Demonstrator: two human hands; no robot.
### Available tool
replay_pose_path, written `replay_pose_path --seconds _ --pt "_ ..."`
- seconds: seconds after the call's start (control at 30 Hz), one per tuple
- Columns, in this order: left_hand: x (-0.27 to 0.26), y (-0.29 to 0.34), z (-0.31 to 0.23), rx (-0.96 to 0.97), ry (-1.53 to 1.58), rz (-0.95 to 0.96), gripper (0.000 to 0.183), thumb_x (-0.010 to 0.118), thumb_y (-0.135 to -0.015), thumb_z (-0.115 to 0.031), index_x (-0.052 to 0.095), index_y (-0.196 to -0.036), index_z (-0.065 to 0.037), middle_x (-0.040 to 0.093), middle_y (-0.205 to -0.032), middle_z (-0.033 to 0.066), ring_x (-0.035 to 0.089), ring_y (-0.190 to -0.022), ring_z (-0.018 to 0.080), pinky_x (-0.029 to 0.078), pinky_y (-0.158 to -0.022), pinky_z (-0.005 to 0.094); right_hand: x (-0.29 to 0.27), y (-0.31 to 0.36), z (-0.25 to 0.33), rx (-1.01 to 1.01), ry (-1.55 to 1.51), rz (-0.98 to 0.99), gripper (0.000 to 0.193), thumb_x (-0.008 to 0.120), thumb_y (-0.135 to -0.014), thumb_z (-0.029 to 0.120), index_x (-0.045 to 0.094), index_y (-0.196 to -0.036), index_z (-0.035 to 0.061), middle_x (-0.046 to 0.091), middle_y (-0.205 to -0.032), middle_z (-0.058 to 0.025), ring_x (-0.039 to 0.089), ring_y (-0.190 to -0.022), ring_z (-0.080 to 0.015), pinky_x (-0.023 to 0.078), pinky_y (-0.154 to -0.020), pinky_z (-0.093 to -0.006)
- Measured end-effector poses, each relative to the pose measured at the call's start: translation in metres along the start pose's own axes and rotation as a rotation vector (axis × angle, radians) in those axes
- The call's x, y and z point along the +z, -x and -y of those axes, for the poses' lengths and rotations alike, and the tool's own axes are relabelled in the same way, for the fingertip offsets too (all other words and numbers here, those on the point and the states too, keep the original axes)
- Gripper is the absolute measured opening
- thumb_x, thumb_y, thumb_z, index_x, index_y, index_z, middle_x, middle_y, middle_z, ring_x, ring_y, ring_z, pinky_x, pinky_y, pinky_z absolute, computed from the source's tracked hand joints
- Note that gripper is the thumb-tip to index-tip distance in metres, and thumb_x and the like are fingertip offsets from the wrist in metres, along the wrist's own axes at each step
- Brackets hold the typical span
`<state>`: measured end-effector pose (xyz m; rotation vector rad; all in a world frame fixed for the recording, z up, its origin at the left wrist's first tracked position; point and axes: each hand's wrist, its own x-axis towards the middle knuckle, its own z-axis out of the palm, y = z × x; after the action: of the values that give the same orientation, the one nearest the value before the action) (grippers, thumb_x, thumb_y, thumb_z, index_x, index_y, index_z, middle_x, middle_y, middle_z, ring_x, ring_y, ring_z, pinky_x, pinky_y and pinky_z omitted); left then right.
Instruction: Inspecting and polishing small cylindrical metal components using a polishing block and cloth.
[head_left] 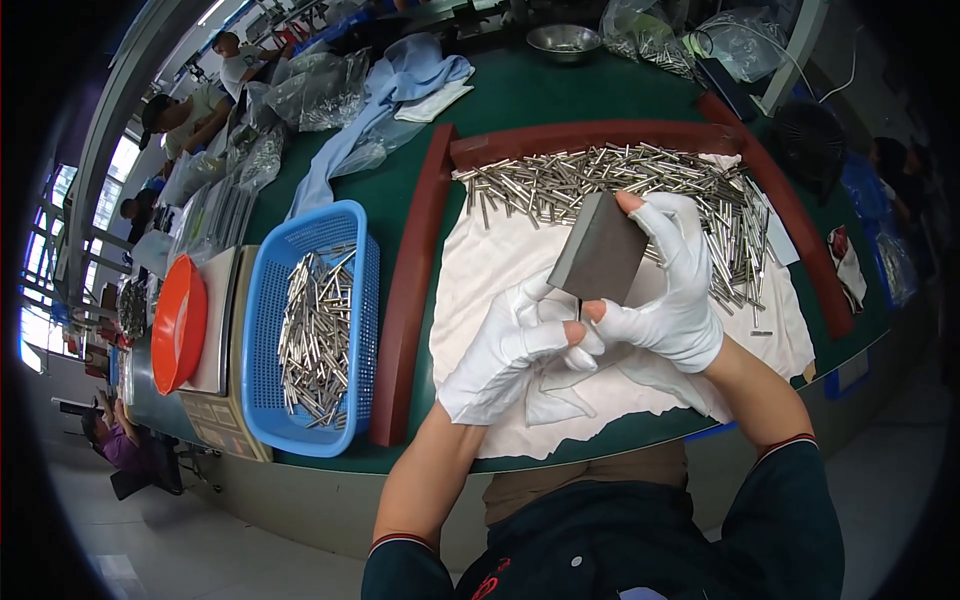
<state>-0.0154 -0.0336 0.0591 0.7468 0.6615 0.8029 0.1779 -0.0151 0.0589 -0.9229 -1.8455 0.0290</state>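
My right hand (672, 290), in a white glove with bare thumb and fingertip, grips a dark grey rectangular block (603, 250) and holds it tilted above the pale cloth (465, 300). Just below the block's lower edge, my left hand (515, 350), gloved likewise, pinches a thin metal pin (578, 308), of which only a short end shows. Both hands are close together, thumbs nearly meeting. Beyond them a heap of loose metal pins (590, 175) spreads over the far part of the cloth and down its right side.
Red-brown bars (408, 330) border the cloth left, far and right on the green table (400, 175). At left stand a blue basket (258, 350) holding pins and a red bowl (178, 325). Further back are a blue cloth (345, 150), a metal bowl (563, 42) and bags; people sit at left.
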Motion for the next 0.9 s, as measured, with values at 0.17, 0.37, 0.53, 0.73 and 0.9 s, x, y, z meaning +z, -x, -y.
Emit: replay_pose_path --seconds 0.17,0.37,0.53,0.73,0.9 --pt "-0.006 0.003 -0.007 0.021 0.028 0.084 0.075 0.070 -0.076 -0.011 0.033 -0.140 0.004 0.067 -0.082 0.0102 0.065 -0.070 0.0163 0.052 -0.070 0.0255 -0.004 0.002 -0.007 -0.044 -0.018 0.033 0.081 0.082 -0.057 0.040 0.054 -0.122 0.0016 0.051 -0.100 -0.0127 0.053 -0.087 -0.0255 0.046 -0.070 -0.0353" --pt "-0.008 0.003 -0.007 0.042 0.042 0.111 0.066 0.069 -0.077 -0.009 0.040 -0.134 0.006 0.066 -0.085 0.0110 0.064 -0.072 0.0150 0.052 -0.071 0.0249 -0.005 0.000 -0.008 -0.044 -0.010 0.077 0.081 0.082 -0.057 0.039 0.053 -0.123 0.0015 0.050 -0.100 -0.0116 0.053 -0.086 -0.0246 0.045 -0.070 -0.0346" --pt "0.000 0.003 -0.007 0.002 0.021 0.029 0.065 0.071 -0.071 -0.009 0.044 -0.127 0.008 0.066 -0.076 0.0149 0.064 -0.064 0.0198 0.053 -0.065 0.0285 -0.005 -0.001 -0.003 -0.040 -0.026 0.062 0.082 0.082 -0.057 0.039 0.053 -0.123 0.0007 0.049 -0.100 -0.0113 0.052 -0.086 -0.0249 0.045 -0.071 -0.0346" --pt "0.004 0.002 -0.004 -0.015 -0.043 -0.013 0.073 0.070 -0.070 -0.009 0.039 -0.135 0.006 0.066 -0.077 0.0141 0.064 -0.062 0.0186 0.053 -0.065 0.0271 0.000 -0.002 -0.001 -0.051 -0.001 0.033 0.082 0.082 -0.057 0.041 0.053 -0.123 0.0014 0.050 -0.101 -0.0122 0.053 -0.086 -0.0255 0.045 -0.071 -0.0352" --pt "-0.007 0.003 -0.005 0.066 0.039 0.071 0.068 0.069 -0.077 -0.008 0.038 -0.137 0.005 0.067 -0.086 0.0106 0.065 -0.074 0.0143 0.052 -0.071 0.0244 -0.004 0.004 -0.008 -0.057 0.035 0.059 0.085 0.082 -0.056 0.040 0.052 -0.126 0.0022 0.050 -0.101 -0.0123 0.052 -0.086 -0.0255 0.044 -0.072 -0.0354"
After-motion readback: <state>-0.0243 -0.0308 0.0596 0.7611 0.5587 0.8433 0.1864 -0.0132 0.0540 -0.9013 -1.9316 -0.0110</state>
